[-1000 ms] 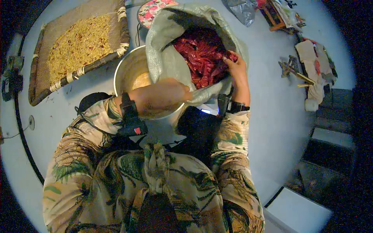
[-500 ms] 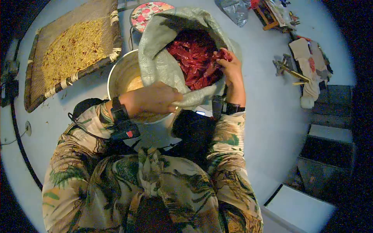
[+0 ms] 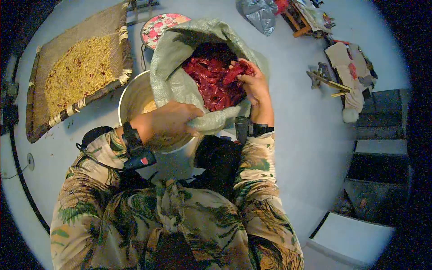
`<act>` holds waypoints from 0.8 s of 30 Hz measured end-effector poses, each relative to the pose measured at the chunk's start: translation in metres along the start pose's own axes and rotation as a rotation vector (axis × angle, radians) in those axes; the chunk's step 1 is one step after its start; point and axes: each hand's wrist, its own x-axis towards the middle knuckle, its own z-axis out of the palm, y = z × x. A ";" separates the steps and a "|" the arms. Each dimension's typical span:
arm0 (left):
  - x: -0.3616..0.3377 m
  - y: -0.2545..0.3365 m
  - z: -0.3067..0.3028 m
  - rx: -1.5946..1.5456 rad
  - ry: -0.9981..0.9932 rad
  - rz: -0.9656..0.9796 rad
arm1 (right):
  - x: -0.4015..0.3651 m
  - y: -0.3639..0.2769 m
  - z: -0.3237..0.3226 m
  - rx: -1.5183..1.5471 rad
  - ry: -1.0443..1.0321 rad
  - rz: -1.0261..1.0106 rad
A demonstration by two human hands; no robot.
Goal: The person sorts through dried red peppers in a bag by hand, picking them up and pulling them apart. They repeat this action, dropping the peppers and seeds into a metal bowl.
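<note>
A pale green woven sack (image 3: 173, 74) stands open, with many dried red peppers (image 3: 210, 81) inside. My left hand (image 3: 167, 120) is closed on the near left edge of the sack's rim. Inside the right side of the opening, my right hand (image 3: 255, 84) holds a few red peppers (image 3: 240, 69) between thumb and fingers. A large metal pot (image 3: 128, 101) stands beside the sack, partly behind my left hand and the sack, with some yellowish material at its bottom.
At the upper left lies a framed mesh tray (image 3: 78, 105) bearing yellow bits. A round floral stool (image 3: 161, 28) stands behind the sack. A grey plastic bag (image 3: 260, 15), wooden pieces (image 3: 330, 82) and cloth (image 3: 344, 65) lie at the upper right; dark steps (image 3: 382, 126) are at the right.
The view has shifted slightly. My right hand has lifted the red peppers a little and turned them inward over the sack. My left hand stays at the rim.
</note>
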 end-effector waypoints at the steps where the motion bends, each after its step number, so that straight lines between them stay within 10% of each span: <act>1: 0.001 -0.004 0.007 -0.004 0.019 0.006 | -0.001 -0.002 0.001 -0.014 0.001 0.002; 24: 0.009 -0.009 0.038 0.195 0.059 0.438 | 0.007 0.024 -0.006 -0.682 0.151 -0.186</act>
